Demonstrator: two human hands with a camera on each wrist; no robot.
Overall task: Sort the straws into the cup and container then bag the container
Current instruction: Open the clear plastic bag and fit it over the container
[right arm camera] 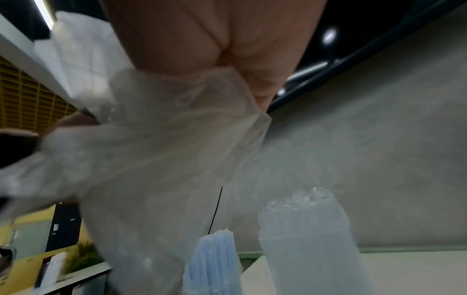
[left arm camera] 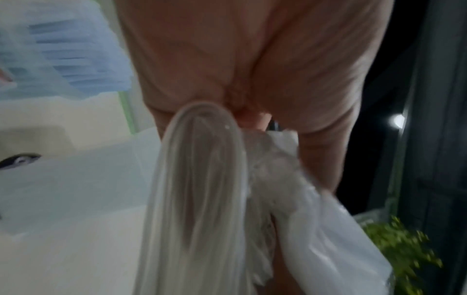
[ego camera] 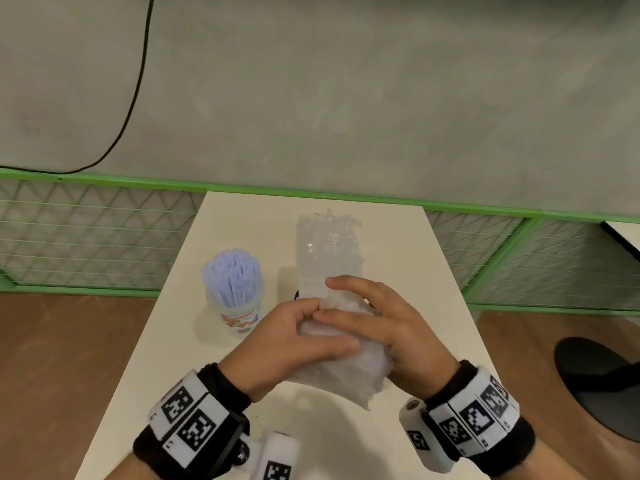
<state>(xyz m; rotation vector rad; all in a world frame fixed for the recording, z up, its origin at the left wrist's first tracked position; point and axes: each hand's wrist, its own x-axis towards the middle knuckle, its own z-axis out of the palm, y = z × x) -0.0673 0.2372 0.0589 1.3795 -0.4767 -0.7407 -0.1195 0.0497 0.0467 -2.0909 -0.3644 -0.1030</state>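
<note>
A crumpled clear plastic bag (ego camera: 349,365) hangs over the middle of the white table (ego camera: 221,382), held between both hands. My left hand (ego camera: 294,337) grips its left side, fingers curled round the film (left arm camera: 202,179). My right hand (ego camera: 374,317) pinches the bag's upper right part (right arm camera: 161,143). Behind the hands stands a tall clear container (ego camera: 327,251) full of clear straws (right arm camera: 303,219). To its left a short printed cup (ego camera: 235,292) holds blue straws (right arm camera: 215,257).
A green mesh railing (ego camera: 97,237) runs along the table's far edge, with a grey wall and a black cable (ego camera: 135,98) behind. A small dark object (ego camera: 296,294) peeks out by the container's base. A black chair seat (ego camera: 602,382) sits at the right.
</note>
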